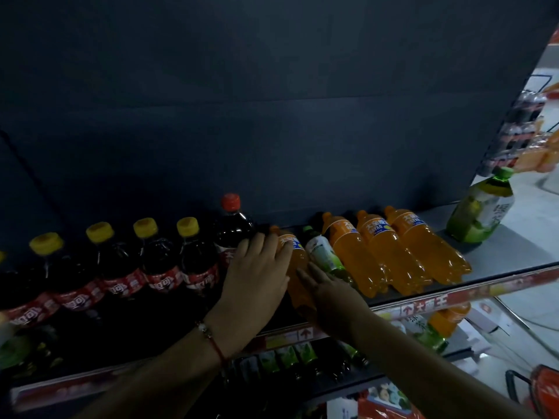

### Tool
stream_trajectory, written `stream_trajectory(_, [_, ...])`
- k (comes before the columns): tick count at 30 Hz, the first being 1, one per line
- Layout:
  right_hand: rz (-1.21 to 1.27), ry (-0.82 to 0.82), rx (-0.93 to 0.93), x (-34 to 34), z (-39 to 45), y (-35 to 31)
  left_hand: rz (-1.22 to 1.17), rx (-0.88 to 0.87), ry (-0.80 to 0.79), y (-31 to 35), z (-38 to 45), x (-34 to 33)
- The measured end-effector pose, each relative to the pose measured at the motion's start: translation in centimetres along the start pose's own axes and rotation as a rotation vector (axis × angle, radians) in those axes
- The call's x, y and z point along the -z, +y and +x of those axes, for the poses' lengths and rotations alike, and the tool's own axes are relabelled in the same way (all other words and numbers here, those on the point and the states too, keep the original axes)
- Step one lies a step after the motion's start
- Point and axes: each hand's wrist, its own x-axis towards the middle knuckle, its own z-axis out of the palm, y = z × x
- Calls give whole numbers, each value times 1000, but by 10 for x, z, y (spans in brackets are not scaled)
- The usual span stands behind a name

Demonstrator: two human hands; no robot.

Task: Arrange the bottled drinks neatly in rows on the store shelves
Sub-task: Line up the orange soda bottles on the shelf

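Observation:
An orange soda bottle [295, 258] lies on the shelf [514, 255] between my two hands. My left hand [257, 276] lies over its left side with fingers stretched along its label. My right hand [329, 294] presses its lower right side with straight fingers. A small green tea bottle [323, 252] lies just right of it. Three more orange soda bottles [393, 252] lie flat side by side further right. To the left stands a row of dark cola bottles [157, 261] with yellow caps, and one with a red cap [231, 219]. A green tea bottle [484, 207] stands upright at the far right.
A dark back panel rises behind the shelf. The shelf edge carries a red price strip [484, 291]. Below it is a lower shelf with green tea and orange bottles [435, 325]. A red basket [541, 388] sits at the bottom right. Stacked drinks show in the aisle at the far right.

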Motion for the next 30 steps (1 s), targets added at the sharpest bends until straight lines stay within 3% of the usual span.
stream_trajectory(7, [71, -65, 22, -13, -6, 13, -134, 228, -183, 30, 9, -21])
stream_trajectory(12, [215, 22, 25, -22, -25, 16, -539, 523, -328, 38, 12, -36])
stream_trajectory(15, [427, 179, 54, -37, -30, 21, -890, 734, -388, 49, 16, -44])
stream_trajectory(18, [844, 262, -61, -49, -31, 24, -1132, 938, -450, 59, 19, -51])
stream_trajectory(23, [1424, 8, -336, -48, -29, 25, -1297, 1045, -500, 66, 18, -59])
stream_trajectory(30, [1518, -136, -407, -43, -21, 39, -1497, 1115, -434, 61, 12, -59])
